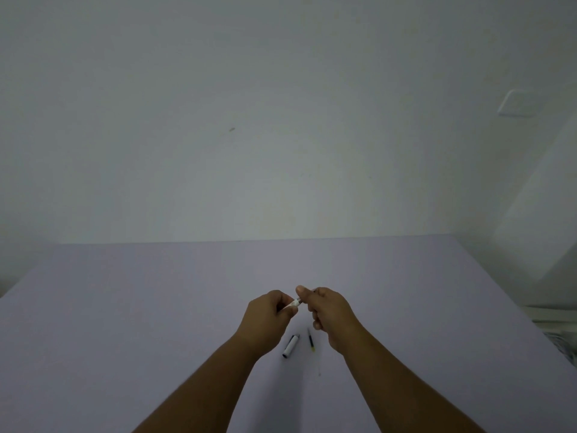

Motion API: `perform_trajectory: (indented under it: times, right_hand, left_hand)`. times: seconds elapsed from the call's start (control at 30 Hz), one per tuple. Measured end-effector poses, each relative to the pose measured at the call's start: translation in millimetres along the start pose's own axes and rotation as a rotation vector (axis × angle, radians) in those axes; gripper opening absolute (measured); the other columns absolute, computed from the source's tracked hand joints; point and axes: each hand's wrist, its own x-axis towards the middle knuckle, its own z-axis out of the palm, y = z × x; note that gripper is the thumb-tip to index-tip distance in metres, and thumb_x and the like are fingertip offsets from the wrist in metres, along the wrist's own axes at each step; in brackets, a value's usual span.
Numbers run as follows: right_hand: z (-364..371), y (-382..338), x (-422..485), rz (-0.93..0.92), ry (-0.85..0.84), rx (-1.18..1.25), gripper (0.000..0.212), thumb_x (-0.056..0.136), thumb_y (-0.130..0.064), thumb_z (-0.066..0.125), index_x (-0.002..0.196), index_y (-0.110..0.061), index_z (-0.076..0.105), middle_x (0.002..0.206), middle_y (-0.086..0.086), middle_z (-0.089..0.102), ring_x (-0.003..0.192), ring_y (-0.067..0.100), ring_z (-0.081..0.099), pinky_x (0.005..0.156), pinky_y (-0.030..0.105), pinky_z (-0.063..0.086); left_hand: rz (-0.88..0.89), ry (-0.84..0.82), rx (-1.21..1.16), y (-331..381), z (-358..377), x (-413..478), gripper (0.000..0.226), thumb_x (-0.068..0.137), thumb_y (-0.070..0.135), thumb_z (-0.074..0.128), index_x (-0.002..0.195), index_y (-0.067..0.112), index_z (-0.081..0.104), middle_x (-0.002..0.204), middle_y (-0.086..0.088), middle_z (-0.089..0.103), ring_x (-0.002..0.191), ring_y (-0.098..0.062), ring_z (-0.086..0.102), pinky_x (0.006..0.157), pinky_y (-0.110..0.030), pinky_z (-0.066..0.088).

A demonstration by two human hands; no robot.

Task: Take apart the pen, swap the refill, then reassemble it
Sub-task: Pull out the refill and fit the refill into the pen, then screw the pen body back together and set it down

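Above the lilac table [125, 307] my left hand [270, 314] and my right hand [327, 310] meet, both closed on a white pen body [295, 302]. Only a short white stretch of it shows between the fingers; the rest is hidden in the hands. Below the hands a white pen cap [291, 345] with a dark clip lies on the table. Just right of it lies a thin dark refill [311, 340] with a yellowish end, pointing away from me.
A plain white wall rises behind the table's far edge [249, 240]. A wall plate [516, 103] sits high on the right. Beyond the table's right edge some pale objects [559, 326] show, too blurred to identify.
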Motion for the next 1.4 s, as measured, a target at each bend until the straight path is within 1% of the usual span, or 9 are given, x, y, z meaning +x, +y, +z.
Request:
perform_trajectory:
  times: [0.13, 0.3, 0.4, 0.5, 0.87, 1.03, 1.17, 1.3, 1.4]
  right_hand:
    - [-3.1, 2.3, 0.3, -0.033, -0.065, 0.076, 0.012, 0.082, -0.030, 0.068, 0.080, -0.019, 0.069, 0.079, 0.000, 0.061, 0.063, 0.013, 0.046, 0.052, 0.021, 0.042]
    - [-0.5, 3.4, 4.4, -0.003, -0.009, -0.007, 0.027, 0.079, -0.040, 0.069, 0.073, -0.014, 0.064, 0.064, -0.002, 0.051, 0.054, 0.011, 0.040, 0.047, 0.021, 0.038]
    - [-3.2, 6.0, 5.1, -0.031, -0.066, 0.075, 0.011, 0.082, -0.030, 0.068, 0.085, -0.020, 0.071, 0.081, 0.000, 0.064, 0.062, 0.012, 0.047, 0.050, 0.020, 0.043]
    - [-4.9, 6.9, 7.8, -0.050, -0.047, 0.065, 0.011, 0.085, -0.019, 0.064, 0.080, -0.018, 0.074, 0.077, 0.003, 0.065, 0.058, 0.012, 0.047, 0.054, 0.021, 0.045]
    - [11.8, 3.7, 20.7, 0.201, 0.067, 0.185, 0.018, 0.084, -0.015, 0.068, 0.087, 0.003, 0.069, 0.063, 0.008, 0.053, 0.056, 0.016, 0.042, 0.060, 0.027, 0.045]
    - [12.3, 15.5, 36.5, 0.242, 0.051, 0.029, 0.027, 0.083, -0.029, 0.068, 0.085, -0.003, 0.070, 0.071, 0.006, 0.061, 0.058, 0.015, 0.047, 0.065, 0.028, 0.048]
    - [8.2, 50.3, 55.7, 0.242, 0.164, -0.356, 0.034, 0.087, -0.038, 0.060, 0.084, -0.005, 0.069, 0.079, 0.007, 0.067, 0.065, 0.018, 0.055, 0.074, 0.034, 0.050]
    - [22.2, 88.4, 58.8, 0.166, 0.085, -0.718, 0.028, 0.084, -0.031, 0.063, 0.061, -0.020, 0.053, 0.070, -0.001, 0.060, 0.075, 0.016, 0.056, 0.069, 0.024, 0.044]
    - [37.1, 101.7, 64.9, 0.215, 0.120, -0.755, 0.023, 0.083, -0.032, 0.064, 0.087, -0.010, 0.059, 0.093, 0.009, 0.067, 0.086, 0.022, 0.064, 0.072, 0.028, 0.049]
  left_hand:
    - [-0.042, -0.017, -0.037, -1.6, 0.6, 1.6, 0.007, 0.089, 0.027, 0.057, 0.083, 0.024, 0.058, 0.068, 0.009, 0.057, 0.061, -0.005, 0.051, 0.056, -0.017, 0.040]
    - [-0.039, -0.010, -0.029, -5.1, -0.4, 2.9, 0.009, 0.090, 0.027, 0.057, 0.081, 0.025, 0.056, 0.067, 0.010, 0.057, 0.060, -0.004, 0.050, 0.056, -0.016, 0.040]
    - [-0.043, -0.011, -0.017, -6.2, -1.5, 5.4, 0.007, 0.089, 0.027, 0.057, 0.084, 0.022, 0.058, 0.067, 0.009, 0.056, 0.060, -0.005, 0.050, 0.055, -0.017, 0.039]
    - [-0.008, -0.008, 0.045, -4.1, -0.4, 6.7, 0.009, 0.090, 0.026, 0.057, 0.082, 0.021, 0.057, 0.063, 0.012, 0.053, 0.055, -0.003, 0.046, 0.051, -0.015, 0.034]
    - [0.128, 0.130, 0.220, -19.0, 11.7, 9.9, 0.014, 0.092, 0.020, 0.054, 0.078, 0.019, 0.051, 0.073, 0.008, 0.045, 0.067, -0.010, 0.042, 0.053, -0.013, 0.030]
    - [-0.100, 0.024, 0.093, -33.6, 8.4, 14.5, 0.011, 0.089, 0.025, 0.057, 0.096, 0.018, 0.062, 0.077, 0.006, 0.056, 0.064, -0.005, 0.051, 0.054, -0.015, 0.037]
    - [-0.406, -0.050, -0.236, -52.0, 3.2, 8.7, 0.023, 0.090, 0.034, 0.056, 0.103, 0.017, 0.065, 0.085, 0.001, 0.066, 0.075, -0.016, 0.065, 0.068, -0.029, 0.053]
    - [-0.630, -0.099, -0.592, -62.8, 1.4, 7.0, 0.019, 0.093, 0.029, 0.050, 0.101, 0.020, 0.065, 0.097, -0.004, 0.064, 0.069, -0.015, 0.058, 0.054, -0.021, 0.045]
    - [-0.690, -0.104, -0.748, -66.4, 0.2, 11.7, 0.023, 0.094, 0.010, 0.043, 0.102, 0.016, 0.064, 0.092, -0.008, 0.066, 0.067, -0.015, 0.054, 0.055, -0.022, 0.044]
